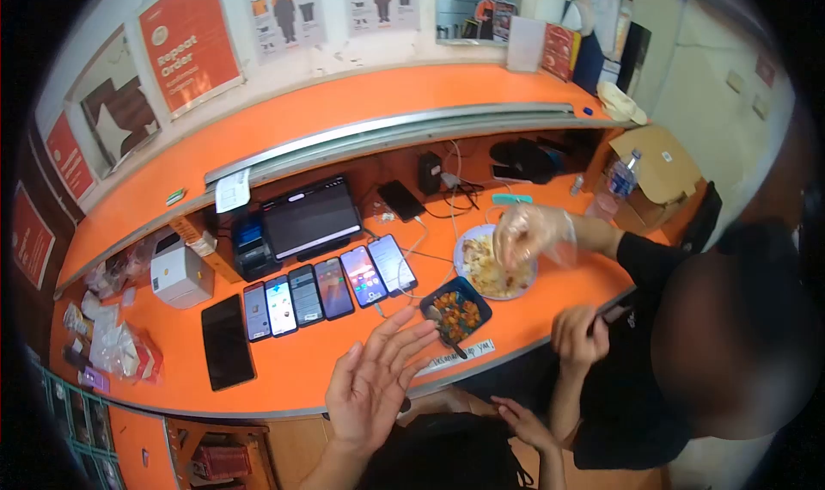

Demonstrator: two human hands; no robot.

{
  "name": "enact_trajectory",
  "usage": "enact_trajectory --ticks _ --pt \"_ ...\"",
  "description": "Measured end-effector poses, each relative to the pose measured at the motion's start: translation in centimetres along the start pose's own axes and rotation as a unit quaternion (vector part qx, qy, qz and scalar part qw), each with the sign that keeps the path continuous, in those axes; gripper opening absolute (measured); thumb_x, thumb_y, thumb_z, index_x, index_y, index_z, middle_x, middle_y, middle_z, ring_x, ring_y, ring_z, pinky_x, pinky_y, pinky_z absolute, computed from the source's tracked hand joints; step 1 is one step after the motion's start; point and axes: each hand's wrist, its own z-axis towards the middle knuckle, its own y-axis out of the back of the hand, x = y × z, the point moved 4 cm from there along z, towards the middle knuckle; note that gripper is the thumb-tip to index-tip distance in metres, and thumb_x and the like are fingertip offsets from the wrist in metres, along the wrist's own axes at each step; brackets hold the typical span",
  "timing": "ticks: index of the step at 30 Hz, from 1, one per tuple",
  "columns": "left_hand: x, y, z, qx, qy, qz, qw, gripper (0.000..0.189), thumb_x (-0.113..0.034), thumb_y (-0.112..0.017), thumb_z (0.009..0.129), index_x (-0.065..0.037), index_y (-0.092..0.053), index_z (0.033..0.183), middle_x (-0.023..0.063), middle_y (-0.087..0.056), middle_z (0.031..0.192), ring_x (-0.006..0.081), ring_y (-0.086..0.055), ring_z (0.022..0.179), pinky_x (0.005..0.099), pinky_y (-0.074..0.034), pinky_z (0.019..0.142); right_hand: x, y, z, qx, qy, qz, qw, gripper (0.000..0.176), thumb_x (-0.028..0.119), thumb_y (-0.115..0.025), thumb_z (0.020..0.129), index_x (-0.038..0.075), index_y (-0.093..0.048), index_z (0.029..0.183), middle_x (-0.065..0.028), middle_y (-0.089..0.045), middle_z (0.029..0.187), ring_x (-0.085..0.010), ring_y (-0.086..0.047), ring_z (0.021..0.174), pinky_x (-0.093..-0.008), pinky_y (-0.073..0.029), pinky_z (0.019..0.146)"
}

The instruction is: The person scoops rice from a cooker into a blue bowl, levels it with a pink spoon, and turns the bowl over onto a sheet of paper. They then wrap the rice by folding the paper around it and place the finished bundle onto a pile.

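Observation:
My left hand (369, 391) is raised palm up near the counter's front edge, fingers apart, holding nothing. It is just left of a dark square bowl (479, 308) of chopped food with a spoon in it. Lower and to the right, my right hand (526, 425) hangs beside my dark clothing, fingers stretched and apart, with nothing visible in it. A plate of food (468, 254) stands behind the bowl. Over it is a co-worker's hand in a clear plastic glove (528, 236); the co-worker's other hand (577, 335) holds a dark object.
Several phones (329, 288) lie in a row on the orange counter (292, 370), with a black tablet (228, 342) to their left. Behind are a screen (311, 219) and a white box-shaped device (180, 275). A co-worker in black (640, 395) is close on my right.

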Motion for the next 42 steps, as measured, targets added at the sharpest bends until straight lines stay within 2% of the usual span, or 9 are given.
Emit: enact_trajectory --ticks 17,21,25,29,31,33,36,41,42 --pt "13.8 23.6 -4.4 0.088 0.430 0.237 0.867 0.059 -0.052 -0.028 0.102 -0.007 -0.055 0.130 0.0098 -0.058 0.128 0.0191 -0.050 0.123 0.0362 -0.036 0.103 -2.9 -6.1 1.8 -0.002 0.035 0.174 0.984 0.051 0.041 -0.035 0.105 0.006 -0.048 0.140 -0.0108 -0.054 0.136 -0.0203 -0.046 0.130 -0.0328 -0.031 0.110" --pt "15.4 30.1 -8.3 0.215 0.375 0.276 0.858 0.054 -0.045 -0.031 0.103 -0.006 -0.055 0.131 0.0115 -0.055 0.132 0.0207 -0.046 0.129 0.0374 -0.031 0.110 -6.3 -10.0 -1.6 -0.030 -0.083 0.223 0.971 0.052 0.044 -0.037 0.104 0.007 -0.049 0.138 -0.0089 -0.056 0.134 -0.0196 -0.052 0.122 -0.0332 -0.036 0.107" --pt "16.2 35.6 -10.3 0.260 0.432 0.321 0.802 0.047 -0.037 -0.038 0.102 -0.004 -0.055 0.130 0.0119 -0.053 0.134 0.0214 -0.044 0.131 0.0350 -0.028 0.113 -14.3 -15.6 -6.1 -0.102 -0.215 0.326 0.915 0.048 0.040 -0.042 0.102 0.009 -0.051 0.137 -0.0097 -0.057 0.133 -0.0199 -0.057 0.114 -0.0315 -0.042 0.098" --pt "16.3 39.7 -11.9 0.141 0.469 0.378 0.785 0.041 -0.031 -0.045 0.100 -0.003 -0.057 0.127 0.0108 -0.058 0.126 0.0208 -0.050 0.123 0.0335 -0.032 0.110 -19.7 -18.0 -12.8 -0.455 -0.208 0.226 0.836 0.043 0.030 -0.039 0.104 0.005 -0.050 0.136 -0.0125 -0.055 0.134 -0.0165 -0.056 0.116 -0.0295 -0.044 0.095" --pt "16.7 40.3 -12.2 0.114 0.477 0.419 0.764 0.040 -0.030 -0.048 0.099 -0.003 -0.058 0.127 0.0107 -0.060 0.124 0.0216 -0.052 0.121 0.0337 -0.034 0.109 -38.5 -25.7 -12.7 -0.423 -0.092 0.177 0.884 0.047 0.027 -0.045 0.101 0.002 -0.045 0.140 -0.0139 -0.050 0.139 -0.0202 -0.049 0.124 -0.0325 -0.040 0.102" --pt "18.0 40.9 -13.0 0.089 0.448 0.443 0.772 0.039 -0.028 -0.050 0.098 -0.002 -0.059 0.126 0.0117 -0.060 0.124 0.0236 -0.053 0.121 0.0341 -0.035 0.108 -29.5 -30.0 -13.8 -0.170 -0.161 0.175 0.956 0.053 0.030 -0.048 0.099 -0.001 -0.041 0.141 -0.0149 -0.048 0.141 -0.0228 -0.046 0.127 -0.0332 -0.035 0.106" --pt "24.4 46.3 -13.8 0.099 0.307 0.503 0.802 0.039 -0.029 -0.051 0.097 0.001 -0.063 0.119 0.0185 -0.062 0.123 0.0304 -0.057 0.117 0.0357 -0.041 0.102 -25.2 -31.0 -16.7 -0.117 -0.146 0.203 0.961 0.063 0.033 -0.053 0.096 -0.006 -0.035 0.143 -0.0164 -0.045 0.142 -0.0265 -0.041 0.131 -0.0343 -0.028 0.113" --pt "35.1 46.6 -20.1 0.373 0.373 0.658 0.538 0.046 -0.036 -0.047 0.097 0.000 -0.060 0.124 0.0182 -0.060 0.127 0.0307 -0.053 0.122 0.0363 -0.040 0.105 -28.8 -29.0 -26.6 -0.432 -0.271 0.216 0.833 0.062 0.044 -0.056 0.091 0.002 -0.048 0.135 -0.0148 -0.056 0.133 -0.0290 -0.053 0.118 -0.0374 -0.040 0.101" --pt "37.1 45.4 -21.2 0.433 0.381 0.660 0.482 0.048 -0.037 -0.047 0.097 -0.001 -0.059 0.125 0.0182 -0.059 0.128 0.0307 -0.052 0.123 0.0364 -0.039 0.105 -34.1 -32.3 -28.2 -0.398 -0.202 0.158 0.881 0.055 0.042 -0.055 0.091 0.003 -0.052 0.130 -0.0140 -0.059 0.128 -0.0285 -0.055 0.114 -0.0385 -0.042 0.097"
